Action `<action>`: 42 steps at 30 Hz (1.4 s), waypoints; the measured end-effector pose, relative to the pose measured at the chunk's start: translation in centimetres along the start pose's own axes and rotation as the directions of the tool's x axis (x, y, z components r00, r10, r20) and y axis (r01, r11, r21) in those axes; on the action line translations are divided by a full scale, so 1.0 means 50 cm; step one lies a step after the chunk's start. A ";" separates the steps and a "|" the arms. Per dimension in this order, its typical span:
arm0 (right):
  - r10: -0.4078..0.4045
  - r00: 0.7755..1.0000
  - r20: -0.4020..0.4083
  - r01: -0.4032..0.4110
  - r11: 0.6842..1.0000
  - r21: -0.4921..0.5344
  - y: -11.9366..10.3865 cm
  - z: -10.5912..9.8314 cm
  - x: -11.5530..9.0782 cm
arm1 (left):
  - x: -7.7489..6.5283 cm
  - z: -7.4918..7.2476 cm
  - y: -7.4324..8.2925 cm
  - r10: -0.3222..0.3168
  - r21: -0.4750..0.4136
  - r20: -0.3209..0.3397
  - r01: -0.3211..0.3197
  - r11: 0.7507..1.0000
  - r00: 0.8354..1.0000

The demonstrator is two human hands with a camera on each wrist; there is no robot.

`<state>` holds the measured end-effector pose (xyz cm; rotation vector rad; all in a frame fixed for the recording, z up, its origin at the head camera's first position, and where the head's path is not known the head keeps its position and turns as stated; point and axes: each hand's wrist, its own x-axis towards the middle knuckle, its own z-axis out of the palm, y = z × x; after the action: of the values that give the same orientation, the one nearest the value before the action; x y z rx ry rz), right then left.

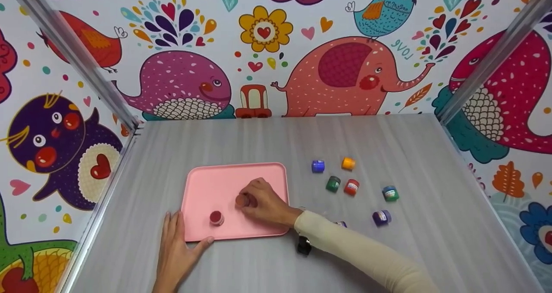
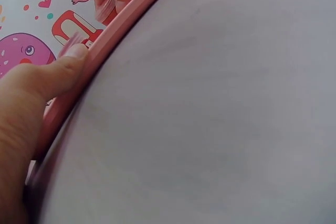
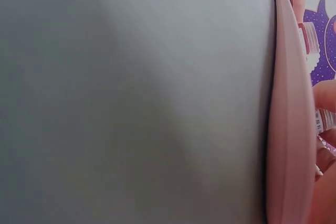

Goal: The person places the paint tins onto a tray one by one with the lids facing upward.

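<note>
A pink tray (image 1: pixel 235 171) lies on the grey table. My left hand (image 1: pixel 174 245) holds its near left corner, fingers along the left side and thumb on the near rim; the left wrist view shows that thumb (image 2: pixel 68 69) on the rim. Over the tray's middle my right hand (image 1: pixel 268 203) pinches a small brown paint jar (image 1: pixel 242 201) between thumb and fingers. Part of this paint jar (image 3: pixel 326 120) shows past the rim in the right wrist view. A dark red paint jar (image 1: pixel 216 218) stands on the tray, between the two hands and apart from both.
Right of the tray are paint jars: blue (image 1: pixel 318 166), orange (image 1: pixel 348 163), green (image 1: pixel 333 184), red (image 1: pixel 352 187), teal green (image 1: pixel 390 193) and purple (image 1: pixel 381 217). Another jar (image 1: pixel 341 224) is mostly hidden by the right sleeve (image 1: pixel 358 245). A patterned wall (image 1: pixel 258 73) borders the table (image 1: pixel 241 140).
</note>
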<state>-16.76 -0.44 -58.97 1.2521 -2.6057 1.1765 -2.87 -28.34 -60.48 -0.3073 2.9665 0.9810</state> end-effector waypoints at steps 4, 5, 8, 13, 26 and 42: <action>0.009 1.000 0.001 -0.009 1.000 -0.012 -0.007 0.008 0.012 | 0.000 -0.001 0.002 -0.003 -0.004 0.010 0.003 1.000 1.000; 0.009 1.000 0.003 -0.009 1.000 -0.007 -0.008 0.010 0.016 | 0.000 0.000 0.002 0.002 -0.004 0.004 -0.002 1.000 1.000; 0.007 1.000 0.013 -0.007 1.000 0.020 -0.011 0.015 0.025 | -0.001 0.004 -0.002 0.033 -0.008 -0.029 -0.033 0.999 0.999; -0.004 1.000 0.023 0.003 0.999 0.044 -0.019 0.024 0.039 | -0.002 0.007 -0.007 0.068 -0.009 -0.067 -0.068 0.998 0.995; 0.015 1.000 0.022 -0.016 0.999 0.031 -0.032 0.055 0.049 | -0.002 -0.002 -0.002 0.029 0.002 -0.012 -0.029 1.000 1.000; 0.037 0.997 0.068 -0.035 0.999 -0.026 -0.037 0.032 0.050 | -0.003 0.004 -0.002 0.108 0.011 -0.108 -0.107 0.994 0.988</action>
<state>-16.74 -3.84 -58.15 1.2688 -2.6939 1.1229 -2.72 -28.27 -60.66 -0.2092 3.1129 0.9971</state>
